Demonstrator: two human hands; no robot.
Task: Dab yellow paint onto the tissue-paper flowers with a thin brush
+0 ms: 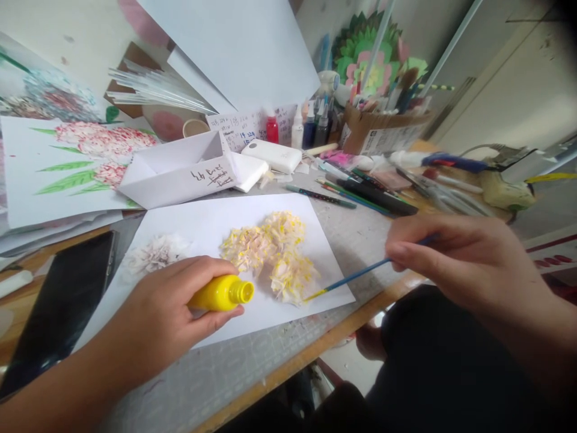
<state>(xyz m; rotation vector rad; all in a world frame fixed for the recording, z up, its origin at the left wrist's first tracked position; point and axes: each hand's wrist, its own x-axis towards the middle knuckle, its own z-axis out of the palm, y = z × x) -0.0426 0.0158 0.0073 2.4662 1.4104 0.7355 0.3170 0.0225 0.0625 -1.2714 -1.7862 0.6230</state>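
Observation:
My left hand (166, 307) is closed around a small yellow paint bottle (216, 293), uncapped and tilted with its mouth to the right. Between the fingers of my right hand (455, 258) is a thin blue paintbrush (360, 273). Its yellow tip touches or nearly touches the lower edge of a ruffled paper flower (293, 273). Two more such flowers, cream with yellow-tinted edges, adjoin it, one of them at the left (247, 248). All lie on a white sheet of paper (216, 219). A whitish ruffled flower (157, 252) with a greyish middle sits left of them, behind my left hand.
Left are a dark phone (63, 300) and a sheet with red-tipped flowers (108, 141). Behind stand a white paper box (180, 168), a white power bank (273, 155), several paint bottles (272, 129) and a cardboard box (387, 129). Pens and tools (374, 192) crowd the right; the wooden table edge (288, 352) is nearest me.

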